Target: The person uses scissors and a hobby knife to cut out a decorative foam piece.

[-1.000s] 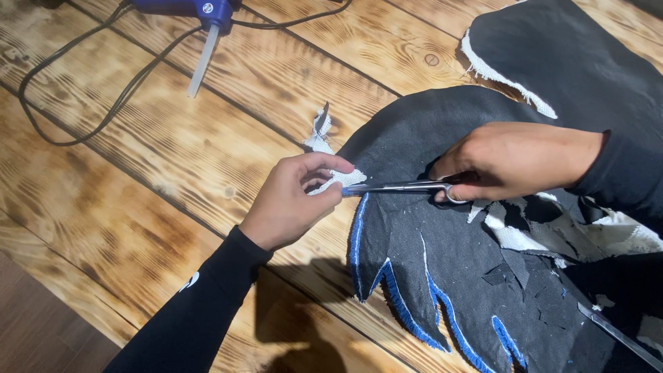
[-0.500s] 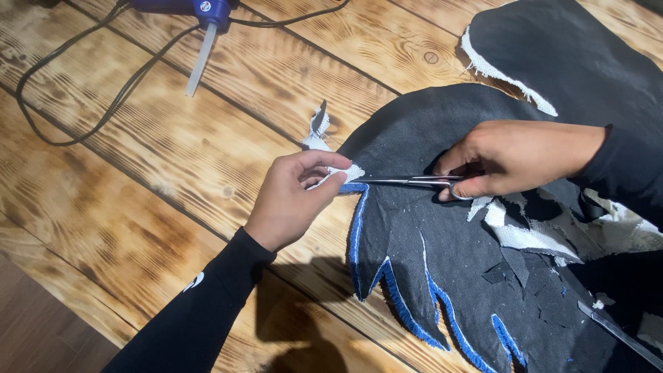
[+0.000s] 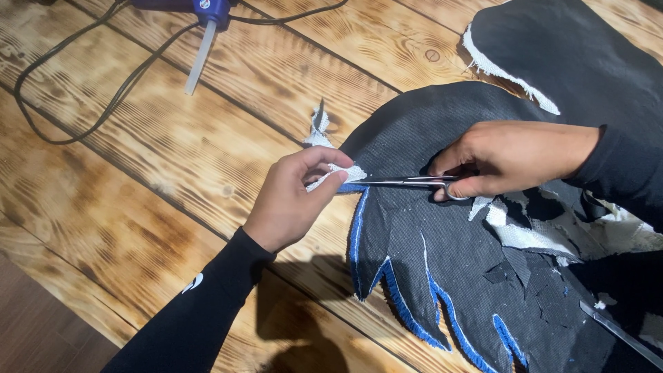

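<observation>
Head view: right hand (image 3: 514, 155) grips scissors (image 3: 407, 183); left hand (image 3: 293, 197) pinches white trim (image 3: 335, 173).

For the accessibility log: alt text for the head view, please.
The right hand works scissors along the edge of a black, blue-trimmed fabric piece while the left hand pinches a white strip there. A blue glue gun lies on the wooden table.

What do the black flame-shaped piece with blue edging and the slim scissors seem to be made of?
Black flame-shaped piece: likely matte non-woven fabric; dotted weave texture, fuzzy blue trim, frayed white backing. Slim scissors in the right hand: shiny bare metal, seemingly steel, judging by the silver glint.
</observation>
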